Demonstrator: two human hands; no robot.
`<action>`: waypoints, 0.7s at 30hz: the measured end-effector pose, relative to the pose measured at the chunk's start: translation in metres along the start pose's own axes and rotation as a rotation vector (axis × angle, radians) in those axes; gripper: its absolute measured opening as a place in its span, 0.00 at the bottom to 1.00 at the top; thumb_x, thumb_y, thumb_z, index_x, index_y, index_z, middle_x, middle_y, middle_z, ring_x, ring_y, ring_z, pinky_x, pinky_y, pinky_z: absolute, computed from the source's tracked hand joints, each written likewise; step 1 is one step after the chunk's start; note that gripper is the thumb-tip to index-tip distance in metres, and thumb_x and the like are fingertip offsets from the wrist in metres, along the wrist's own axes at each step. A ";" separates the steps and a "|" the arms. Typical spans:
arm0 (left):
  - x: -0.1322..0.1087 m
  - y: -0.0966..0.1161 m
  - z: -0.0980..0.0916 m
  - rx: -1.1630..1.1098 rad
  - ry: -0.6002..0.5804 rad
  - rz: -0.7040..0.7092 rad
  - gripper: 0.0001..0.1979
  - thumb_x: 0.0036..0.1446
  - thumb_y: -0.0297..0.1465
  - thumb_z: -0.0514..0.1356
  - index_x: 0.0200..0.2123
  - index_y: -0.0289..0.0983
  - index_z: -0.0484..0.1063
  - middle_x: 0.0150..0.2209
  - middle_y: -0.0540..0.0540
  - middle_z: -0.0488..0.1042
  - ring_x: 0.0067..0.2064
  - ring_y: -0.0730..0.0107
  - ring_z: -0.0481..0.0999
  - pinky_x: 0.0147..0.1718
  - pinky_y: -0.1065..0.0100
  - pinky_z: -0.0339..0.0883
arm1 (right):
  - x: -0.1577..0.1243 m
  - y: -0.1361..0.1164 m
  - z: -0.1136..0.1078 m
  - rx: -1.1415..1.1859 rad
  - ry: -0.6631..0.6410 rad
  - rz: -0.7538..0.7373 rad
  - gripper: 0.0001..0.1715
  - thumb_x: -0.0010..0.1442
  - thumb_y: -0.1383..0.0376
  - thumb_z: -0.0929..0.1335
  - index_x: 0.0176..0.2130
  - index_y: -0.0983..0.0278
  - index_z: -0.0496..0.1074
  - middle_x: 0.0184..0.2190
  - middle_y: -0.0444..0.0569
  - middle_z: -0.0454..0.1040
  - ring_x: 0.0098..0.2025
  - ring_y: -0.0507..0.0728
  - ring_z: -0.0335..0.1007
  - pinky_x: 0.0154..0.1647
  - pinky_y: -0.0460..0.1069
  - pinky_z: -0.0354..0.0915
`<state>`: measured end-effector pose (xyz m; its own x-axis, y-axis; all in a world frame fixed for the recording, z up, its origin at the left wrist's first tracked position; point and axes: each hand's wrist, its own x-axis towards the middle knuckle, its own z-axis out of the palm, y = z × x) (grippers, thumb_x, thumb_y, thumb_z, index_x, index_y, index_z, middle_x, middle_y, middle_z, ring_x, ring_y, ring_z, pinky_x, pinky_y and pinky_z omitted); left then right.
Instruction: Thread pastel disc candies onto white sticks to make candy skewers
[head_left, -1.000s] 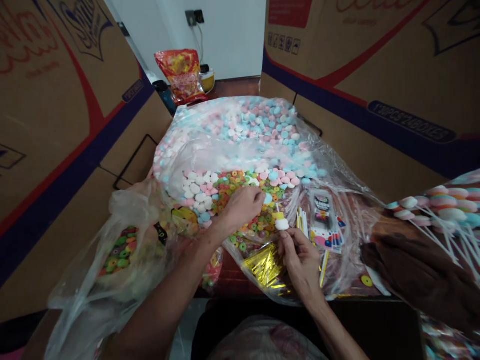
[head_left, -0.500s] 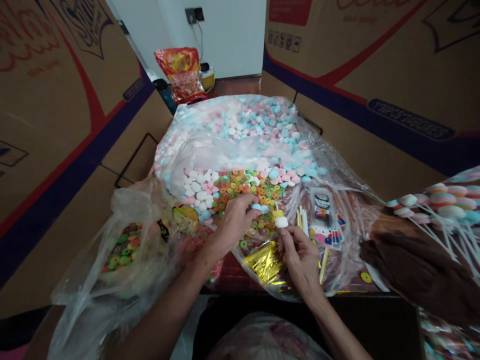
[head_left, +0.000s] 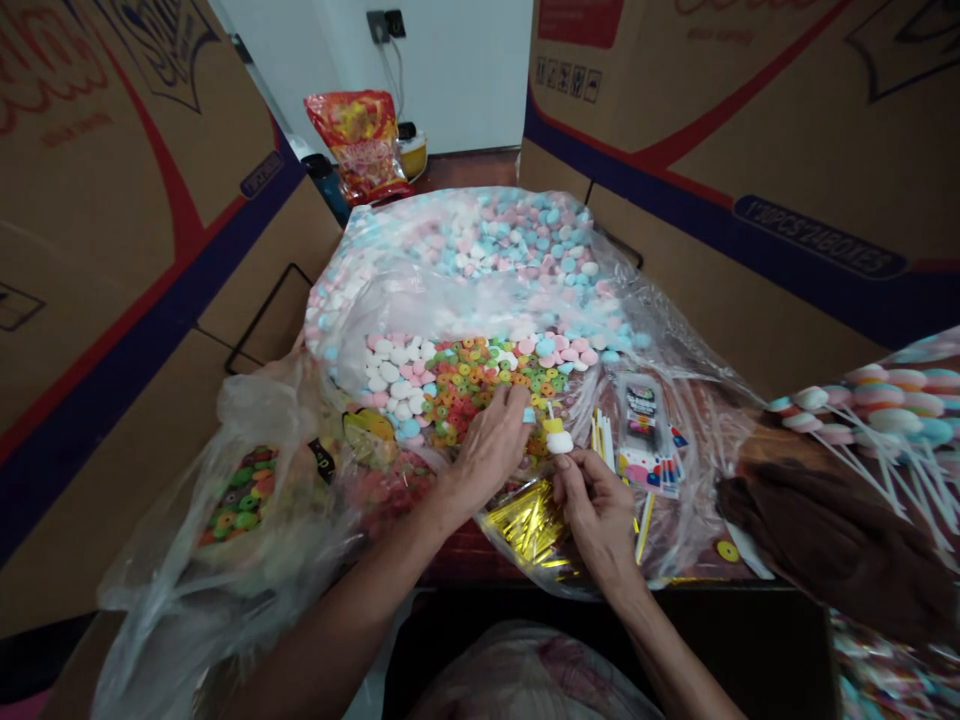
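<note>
My right hand is closed, its thumb and fingertips pinching a stick held upright. Threaded on that stick are a white marshmallow and, above it, a yellow ring candy. Just left of the stick's tip, my left hand pinches a pale blue marshmallow, partly covered by the fingers. Beneath and beyond the left hand lie loose ring candies in orange, green and yellow. White and pink marshmallows border them. Gold twist ties lie below, between my forearms.
A large clear bag of marshmallows spreads behind. Cardboard boxes flank both sides. At right are white sticks, a small packet, marshmallow skewers and brown cloth. A plastic bag of ring candies sits left.
My left hand has moved right with the blue marshmallow, closer to the stick's tip. My right hand and its stick have stayed almost in place.
</note>
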<state>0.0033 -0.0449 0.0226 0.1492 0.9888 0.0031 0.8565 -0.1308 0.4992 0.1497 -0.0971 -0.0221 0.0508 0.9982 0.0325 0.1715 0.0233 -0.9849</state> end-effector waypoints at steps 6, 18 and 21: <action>-0.006 -0.003 -0.002 -0.055 -0.041 0.032 0.13 0.59 0.22 0.54 0.46 0.38 0.70 0.46 0.42 0.66 0.44 0.63 0.73 0.44 0.65 0.68 | 0.000 -0.003 0.001 -0.007 -0.002 -0.006 0.20 0.66 0.55 0.65 0.26 0.62 0.66 0.18 0.39 0.62 0.20 0.49 0.56 0.23 0.45 0.55; -0.015 -0.023 0.003 -0.940 0.259 -0.253 0.09 0.51 0.33 0.63 0.36 0.36 0.74 0.28 0.51 0.75 0.26 0.75 0.70 0.28 0.72 0.66 | -0.005 -0.006 -0.002 -0.069 -0.064 -0.072 0.19 0.67 0.56 0.64 0.27 0.62 0.66 0.18 0.39 0.62 0.20 0.49 0.57 0.22 0.44 0.55; -0.016 -0.021 0.007 -1.040 0.318 -0.290 0.12 0.49 0.34 0.65 0.37 0.35 0.76 0.30 0.49 0.78 0.27 0.74 0.72 0.29 0.71 0.69 | -0.008 -0.011 -0.001 -0.099 -0.129 -0.113 0.17 0.67 0.57 0.63 0.28 0.62 0.68 0.18 0.39 0.61 0.20 0.49 0.56 0.21 0.44 0.54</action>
<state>-0.0137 -0.0583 0.0062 -0.2487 0.9650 -0.0837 -0.0117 0.0834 0.9964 0.1488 -0.1051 -0.0115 -0.0999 0.9885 0.1137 0.2652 0.1366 -0.9545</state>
